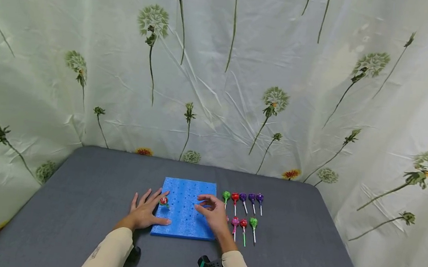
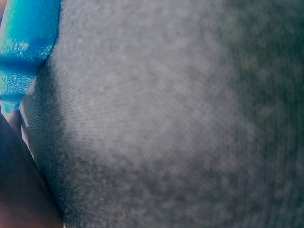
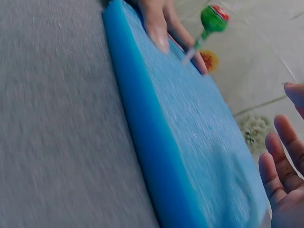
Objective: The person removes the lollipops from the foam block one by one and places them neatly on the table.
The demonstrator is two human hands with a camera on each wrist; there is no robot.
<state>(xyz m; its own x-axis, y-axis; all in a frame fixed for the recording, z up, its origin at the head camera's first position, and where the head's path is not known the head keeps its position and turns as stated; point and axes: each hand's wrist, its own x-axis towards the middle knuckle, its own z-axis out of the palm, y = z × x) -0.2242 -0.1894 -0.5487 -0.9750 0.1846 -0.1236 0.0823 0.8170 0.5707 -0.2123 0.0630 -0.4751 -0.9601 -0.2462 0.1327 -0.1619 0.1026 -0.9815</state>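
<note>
A blue foam board [image 1: 185,229] dotted with small holes lies on the table. One lollipop with a green and red wrapper [image 1: 164,201] stands in its left side, stick down. My left hand [image 1: 145,213] rests spread over the board's left edge, thumb and fingers on either side of that lollipop. Above the board's right part hovers my right hand [image 1: 213,214], its fingers loosely bent and nothing between them. In the right wrist view the fingers of the right hand [image 3: 285,175] show apart from the board, with the upright lollipop [image 3: 214,20] beyond.
Right of the board, lollipops lie in two rows: a green one [image 1: 226,195], a red one [image 1: 235,196] and several purple ones at the back; pink [image 1: 235,222], red [image 1: 243,223] and green [image 1: 253,223] in front. A dandelion-print curtain [image 1: 218,86] hangs behind the grey table [image 1: 284,243].
</note>
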